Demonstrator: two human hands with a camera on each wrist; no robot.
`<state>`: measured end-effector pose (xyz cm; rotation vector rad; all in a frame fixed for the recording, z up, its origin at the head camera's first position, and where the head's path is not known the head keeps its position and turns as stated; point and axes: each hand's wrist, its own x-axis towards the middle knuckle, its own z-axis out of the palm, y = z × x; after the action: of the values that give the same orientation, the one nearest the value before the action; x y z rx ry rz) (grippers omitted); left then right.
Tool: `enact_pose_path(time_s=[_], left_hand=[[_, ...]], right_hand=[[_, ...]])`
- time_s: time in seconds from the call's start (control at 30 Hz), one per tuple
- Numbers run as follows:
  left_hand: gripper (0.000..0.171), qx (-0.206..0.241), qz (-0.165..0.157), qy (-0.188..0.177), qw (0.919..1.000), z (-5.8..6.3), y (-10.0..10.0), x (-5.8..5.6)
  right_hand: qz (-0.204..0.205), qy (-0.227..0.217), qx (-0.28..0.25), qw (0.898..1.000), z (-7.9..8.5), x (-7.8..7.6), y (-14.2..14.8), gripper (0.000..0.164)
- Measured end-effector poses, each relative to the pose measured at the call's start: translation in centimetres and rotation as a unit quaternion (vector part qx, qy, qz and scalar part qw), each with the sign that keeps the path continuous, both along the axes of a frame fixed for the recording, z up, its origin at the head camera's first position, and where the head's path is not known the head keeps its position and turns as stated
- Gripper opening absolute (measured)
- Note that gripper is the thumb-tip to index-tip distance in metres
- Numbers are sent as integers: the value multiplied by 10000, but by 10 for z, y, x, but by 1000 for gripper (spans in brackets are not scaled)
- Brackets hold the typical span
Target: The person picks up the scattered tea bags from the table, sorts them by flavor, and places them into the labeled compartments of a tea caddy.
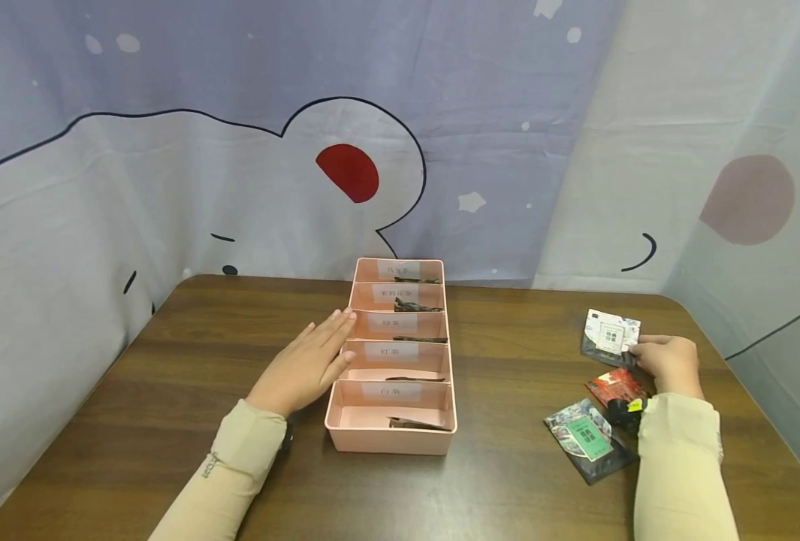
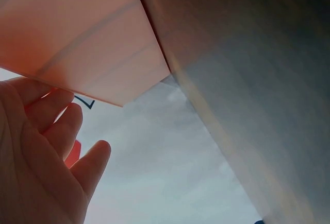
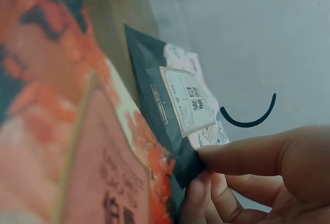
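Note:
At the right of the table in the head view, my right hand (image 1: 670, 362) pinches a tea packet (image 1: 608, 335) with a white label by its lower right corner. The right wrist view shows thumb and fingertips on the dark end of this tea packet (image 3: 149, 80). My left hand (image 1: 308, 366) lies along the left side of a pink divided box (image 1: 389, 442), fingers fairly straight, fingertips right at the rim. In the left wrist view, the fingers of that hand (image 2: 44, 147) touch the box's wall (image 2: 93, 38). Just below the pinched packet lies a red tea packet (image 1: 614, 385), partly hidden by the right wrist.
A tea packet with a green label (image 1: 589, 439) lies nearest me on the right. The pink box has several labelled compartments in a row, with dark packets (image 1: 418, 424) standing or lying inside. A patterned curtain (image 1: 481, 150) hangs behind the wooden table (image 1: 501, 481).

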<state>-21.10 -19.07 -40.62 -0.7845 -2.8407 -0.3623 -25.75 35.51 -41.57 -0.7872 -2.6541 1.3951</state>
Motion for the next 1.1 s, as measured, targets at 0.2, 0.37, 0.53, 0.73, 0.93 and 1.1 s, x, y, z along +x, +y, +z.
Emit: enact_pose_path(time_s=[0.2, 0.37, 0.53, 0.73, 0.93, 1.1], left_hand=[[63, 16, 14, -4, 10000, 0, 0, 0], [63, 23, 13, 4, 10000, 0, 0, 0], [63, 22, 20, -15, 10000, 1, 1, 0], [63, -2, 30, -35, 10000, 1, 1, 0], [63, 10, 47, -35, 10000, 0, 0, 0], [63, 10, 52, -55, 10000, 0, 1, 0]], right_hand=[[61, 145, -1118, 9936, 3, 0, -3, 52], [308, 273, -1257, 9912, 9, 0, -8, 52], [441, 596, -1024, 9920, 11, -2, -15, 49], [609, 892, -956, 9895, 16, -5, -27, 44], [907, 1331, -1206, 9795, 16, -5, -38, 38], [925, 1715, -1523, 9689, 16, -7, -46, 25]])
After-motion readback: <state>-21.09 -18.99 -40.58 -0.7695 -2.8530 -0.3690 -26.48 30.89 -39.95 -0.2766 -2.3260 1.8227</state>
